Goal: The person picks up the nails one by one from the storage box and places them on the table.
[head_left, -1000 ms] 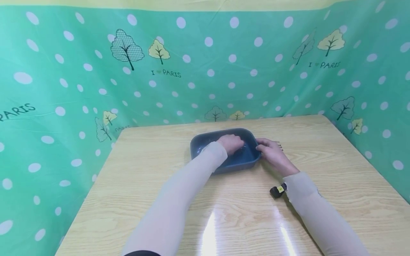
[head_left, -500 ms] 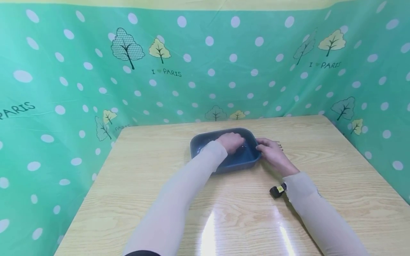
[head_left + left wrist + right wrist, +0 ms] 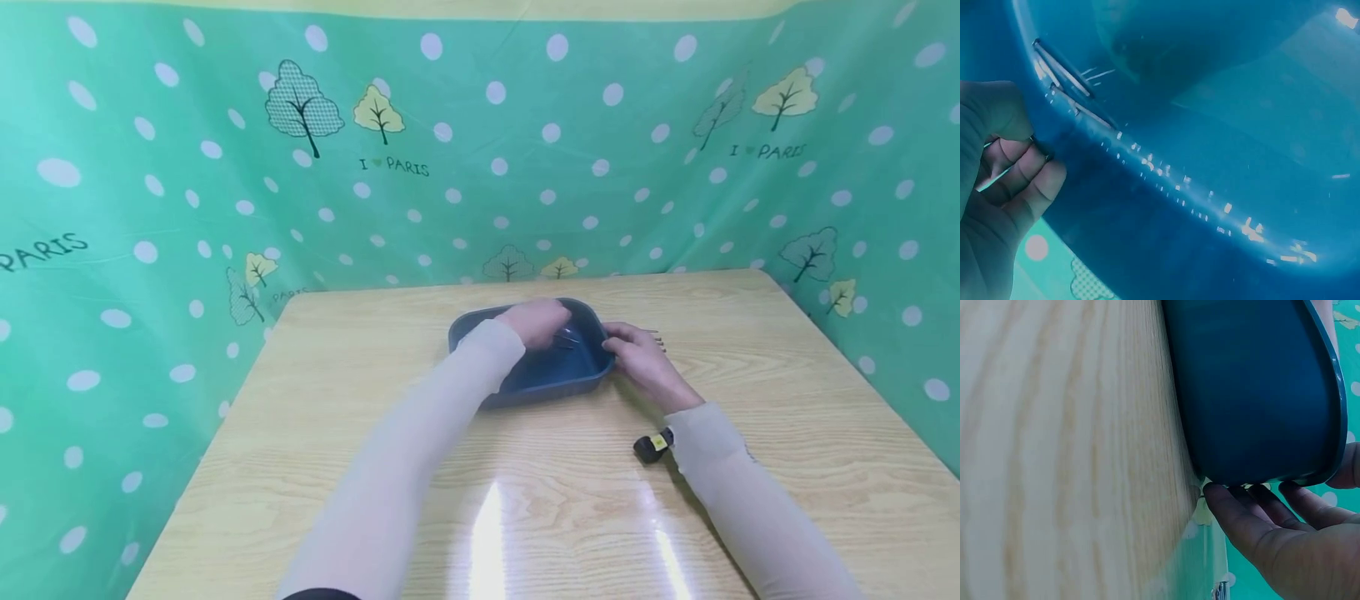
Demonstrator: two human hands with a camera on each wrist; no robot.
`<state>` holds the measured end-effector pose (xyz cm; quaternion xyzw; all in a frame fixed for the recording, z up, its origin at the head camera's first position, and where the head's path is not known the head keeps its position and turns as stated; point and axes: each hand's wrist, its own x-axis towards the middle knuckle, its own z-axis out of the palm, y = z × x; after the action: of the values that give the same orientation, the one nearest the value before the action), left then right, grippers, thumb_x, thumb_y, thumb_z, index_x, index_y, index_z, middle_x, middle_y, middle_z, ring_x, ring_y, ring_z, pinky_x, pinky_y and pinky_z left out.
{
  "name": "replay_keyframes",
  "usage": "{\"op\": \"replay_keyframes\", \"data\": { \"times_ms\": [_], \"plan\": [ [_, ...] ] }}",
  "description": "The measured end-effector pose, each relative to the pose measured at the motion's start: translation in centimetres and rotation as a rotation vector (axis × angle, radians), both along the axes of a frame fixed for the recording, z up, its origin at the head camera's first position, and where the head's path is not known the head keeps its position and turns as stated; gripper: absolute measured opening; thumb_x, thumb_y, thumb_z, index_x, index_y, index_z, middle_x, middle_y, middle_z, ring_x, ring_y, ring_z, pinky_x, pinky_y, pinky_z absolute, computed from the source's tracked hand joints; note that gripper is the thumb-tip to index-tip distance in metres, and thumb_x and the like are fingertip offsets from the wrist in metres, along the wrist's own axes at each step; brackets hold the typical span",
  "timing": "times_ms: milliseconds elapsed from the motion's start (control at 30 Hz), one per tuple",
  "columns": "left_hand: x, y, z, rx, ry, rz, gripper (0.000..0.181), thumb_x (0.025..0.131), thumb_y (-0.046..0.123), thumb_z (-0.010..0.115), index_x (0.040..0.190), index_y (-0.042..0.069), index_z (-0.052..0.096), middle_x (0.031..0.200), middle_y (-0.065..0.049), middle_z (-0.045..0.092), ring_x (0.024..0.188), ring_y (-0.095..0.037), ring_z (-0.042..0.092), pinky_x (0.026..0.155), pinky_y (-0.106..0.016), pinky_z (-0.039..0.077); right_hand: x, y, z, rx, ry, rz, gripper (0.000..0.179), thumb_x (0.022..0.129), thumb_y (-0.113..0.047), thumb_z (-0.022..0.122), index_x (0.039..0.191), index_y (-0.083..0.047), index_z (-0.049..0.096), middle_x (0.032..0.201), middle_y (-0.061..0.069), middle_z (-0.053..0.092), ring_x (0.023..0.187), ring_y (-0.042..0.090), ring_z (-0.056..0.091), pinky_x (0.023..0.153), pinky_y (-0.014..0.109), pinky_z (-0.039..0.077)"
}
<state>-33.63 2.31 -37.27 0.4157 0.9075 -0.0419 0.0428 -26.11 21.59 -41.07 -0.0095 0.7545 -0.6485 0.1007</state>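
A dark blue rectangular plastic basin (image 3: pixel 558 385) stands on the table. My left hand (image 3: pixel 538 322) is over its far inner side. In the left wrist view the thumb and fingers of my left hand (image 3: pixel 1007 156) pinch what looks like a nail, mostly hidden, with small dark ends showing. Below them, a few thin metal nails (image 3: pixel 1063 67) lie in the basin along its wall. My right hand (image 3: pixel 641 358) holds the basin's right end, thumb at the rim and fingers against the outer wall, as the right wrist view also shows my right hand (image 3: pixel 1310 544).
Several nails (image 3: pixel 659 340) lie on the table just beyond my right hand. The pale wooden table (image 3: pixel 360 367) is backed by a green dotted cloth (image 3: pixel 465 150) on the far side and both flanks. A small black camera (image 3: pixel 651 447) sits at my right wrist.
My left hand has risen slightly and shifted a little away from me, so thin nails in the basin now show below it. My right hand has stayed at the basin's end.
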Motion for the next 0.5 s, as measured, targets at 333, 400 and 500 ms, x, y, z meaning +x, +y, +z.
{"op": "replay_keyframes", "data": {
  "times_ms": [333,400,500],
  "plan": [
    [0.4,-2.1,2.5,0.116,-0.102,0.024,0.026,0.08,-0.003,0.064,0.1,0.012,0.068,0.085,0.005,0.061,0.077,-0.012,0.057,0.071,-0.023,0.048,0.0,0.0,0.0,0.006,0.006,-0.001,0.049,0.095,-0.005,0.039,0.143,0.007,0.033,0.146,0.024,0.035,0.129,0.035,0.04,0.103,0.045,0.041],
    [0.6,-2.5,2.9,0.13,-0.1,0.018,0.024,0.08,-0.002,0.065,0.097,0.013,0.068,0.084,0.005,0.06,0.076,-0.012,0.057,0.069,-0.022,0.048,0.0,0.0,-0.1,0.011,0.006,-0.002,0.049,0.095,-0.005,0.039,0.142,0.007,0.034,0.146,0.024,0.035,0.129,0.034,0.04,0.103,0.045,0.041],
    [0.8,-3.1,3.4,0.144,-0.1,0.004,0.02,0.08,-0.001,0.065,0.094,0.014,0.065,0.084,0.005,0.059,0.076,-0.013,0.056,0.069,-0.021,0.047,0.0,0.0,-0.1,0.013,0.01,-0.004,0.049,0.095,-0.005,0.039,0.142,0.007,0.034,0.146,0.024,0.035,0.129,0.034,0.04,0.102,0.045,0.041]
  ]
}}
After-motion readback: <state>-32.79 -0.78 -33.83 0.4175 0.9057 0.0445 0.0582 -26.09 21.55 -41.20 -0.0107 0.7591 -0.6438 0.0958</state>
